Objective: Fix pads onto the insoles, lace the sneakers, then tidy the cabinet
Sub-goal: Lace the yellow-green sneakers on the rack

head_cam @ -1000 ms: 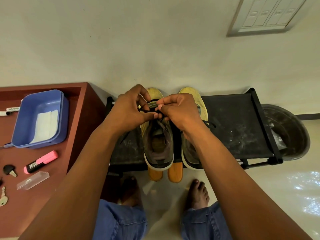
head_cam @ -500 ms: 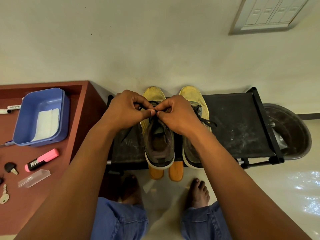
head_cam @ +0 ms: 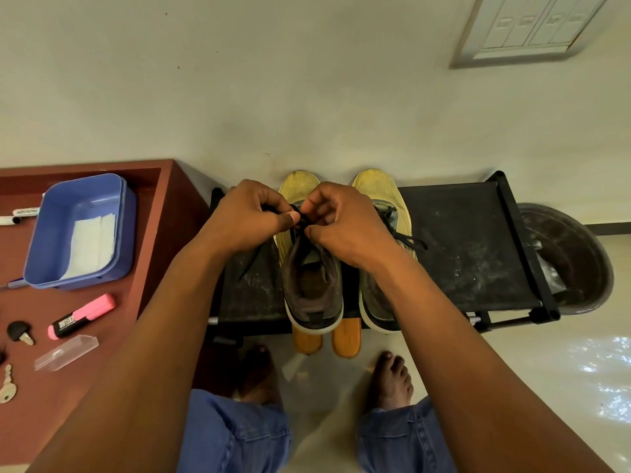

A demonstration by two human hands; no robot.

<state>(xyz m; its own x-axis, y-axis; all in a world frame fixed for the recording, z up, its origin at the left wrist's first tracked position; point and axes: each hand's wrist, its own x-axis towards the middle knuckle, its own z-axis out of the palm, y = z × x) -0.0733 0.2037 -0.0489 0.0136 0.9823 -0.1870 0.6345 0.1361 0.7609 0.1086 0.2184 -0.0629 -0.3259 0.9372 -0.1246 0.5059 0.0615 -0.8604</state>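
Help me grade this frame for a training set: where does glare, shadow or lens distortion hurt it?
Head view: glare patches the floor at lower right; wide-angle bending curves the black rack and cabinet top; the left hand and right hand shade the black lace they pinch over the left sneaker, so the knot is unreadable.

We look down on a pale wall (head_cam: pixel 307 80), a switch panel (head_cam: pixel 532 25) upper right, a red-brown table (head_cam: pixel 160 206) at left, and glossy floor (head_cam: pixel 580 370) catching light at right.
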